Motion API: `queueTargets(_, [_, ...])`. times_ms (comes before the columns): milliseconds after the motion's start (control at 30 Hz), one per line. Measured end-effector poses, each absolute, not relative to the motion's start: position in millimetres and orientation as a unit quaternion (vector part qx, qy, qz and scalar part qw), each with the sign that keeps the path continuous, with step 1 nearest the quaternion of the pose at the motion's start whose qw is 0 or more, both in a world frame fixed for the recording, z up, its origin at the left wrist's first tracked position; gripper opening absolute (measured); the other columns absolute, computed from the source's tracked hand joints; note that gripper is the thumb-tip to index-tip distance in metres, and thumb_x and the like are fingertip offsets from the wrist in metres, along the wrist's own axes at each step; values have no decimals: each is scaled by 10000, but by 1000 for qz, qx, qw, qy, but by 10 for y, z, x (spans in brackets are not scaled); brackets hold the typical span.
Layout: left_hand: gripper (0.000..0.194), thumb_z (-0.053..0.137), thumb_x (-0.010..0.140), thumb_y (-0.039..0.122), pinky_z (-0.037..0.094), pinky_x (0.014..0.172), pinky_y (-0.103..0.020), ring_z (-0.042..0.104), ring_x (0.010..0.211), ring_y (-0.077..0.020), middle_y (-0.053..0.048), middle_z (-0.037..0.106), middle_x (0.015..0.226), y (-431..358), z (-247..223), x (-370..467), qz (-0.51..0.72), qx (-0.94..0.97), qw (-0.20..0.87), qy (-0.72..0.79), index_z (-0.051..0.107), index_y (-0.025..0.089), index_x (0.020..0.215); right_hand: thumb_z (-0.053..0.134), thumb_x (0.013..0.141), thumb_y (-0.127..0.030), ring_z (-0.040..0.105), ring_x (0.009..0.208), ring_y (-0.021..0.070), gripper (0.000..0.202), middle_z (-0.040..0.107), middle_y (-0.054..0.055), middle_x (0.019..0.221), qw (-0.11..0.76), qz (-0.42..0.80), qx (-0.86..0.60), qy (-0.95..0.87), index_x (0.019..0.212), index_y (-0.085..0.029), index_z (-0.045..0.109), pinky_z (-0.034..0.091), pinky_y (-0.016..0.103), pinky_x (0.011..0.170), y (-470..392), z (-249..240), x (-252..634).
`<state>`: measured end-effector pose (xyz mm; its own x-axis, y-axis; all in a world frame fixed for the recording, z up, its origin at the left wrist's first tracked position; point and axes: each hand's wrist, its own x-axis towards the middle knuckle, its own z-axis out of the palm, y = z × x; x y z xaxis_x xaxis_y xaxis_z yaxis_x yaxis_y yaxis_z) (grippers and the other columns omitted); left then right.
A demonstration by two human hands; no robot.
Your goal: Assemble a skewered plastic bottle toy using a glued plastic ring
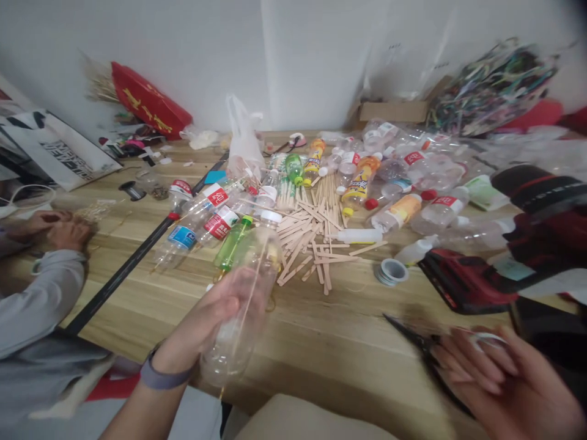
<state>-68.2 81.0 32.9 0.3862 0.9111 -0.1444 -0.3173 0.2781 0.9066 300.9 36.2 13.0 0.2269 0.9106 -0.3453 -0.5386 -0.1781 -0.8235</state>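
My left hand [224,305] is wrapped around a clear plastic bottle [247,318] with a white cap. The bottle is tilted, cap end away from me, and a thin wooden stick runs lengthwise along it, its tip showing below the base. At the right, my right hand [486,366] has its fingers curled over dark scissors [410,333], whose pointed blades face the bottles. Motion blurs this hand, and its fingers partly hide the scissor handles. Just beyond the held bottle lies a green bottle [233,244].
Flat wooden sticks [312,232] are heaped mid-table. Labelled bottles [362,183] crowd behind them. A red-and-black power tool [468,281] stands at right, near a grey spool [391,272]. A black strip [132,269] crosses the left side. Another person's hands [68,229] work at far left.
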Motion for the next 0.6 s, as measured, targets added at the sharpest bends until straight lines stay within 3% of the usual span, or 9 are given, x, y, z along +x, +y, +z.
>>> queueTargets(100, [486, 762, 751, 454, 461, 632, -245, 599, 720, -157, -30, 677, 900, 846, 354, -519, 407, 415, 744, 329, 606, 229, 1152, 788, 687, -527, 268, 426, 108, 519, 303, -49, 405, 576, 645, -454, -215, 441, -225, 445, 315, 296, 430, 486, 295, 2591])
queueTargets(333, [548, 801, 686, 515, 431, 574, -217, 556, 652, -130, -12, 631, 832, 893, 414, -324, 391, 413, 762, 310, 638, 205, 1108, 720, 781, -550, 268, 521, 137, 523, 336, -45, 477, 512, 711, -387, -287, 510, -232, 405, 244, 301, 494, 585, 427, 2221])
queueTargets(467, [494, 788, 714, 455, 444, 631, -218, 601, 740, -143, -6, 654, 948, 899, 416, -311, 402, 395, 762, 317, 657, 218, 1127, 721, 768, -576, 234, 491, 118, 551, 309, -60, 483, 512, 711, -390, -283, 507, -227, 383, 232, 294, 484, 605, 421, 2142])
queueTargets(600, [500, 751, 751, 460, 450, 596, -222, 608, 646, -134, 6, 674, 845, 933, 368, -317, 381, 391, 784, 294, 627, 221, 1172, 766, 719, -586, 235, 484, 104, 566, 303, -69, 495, 517, 714, -393, -260, 513, -216, 389, 248, 274, 476, 572, 344, 2080])
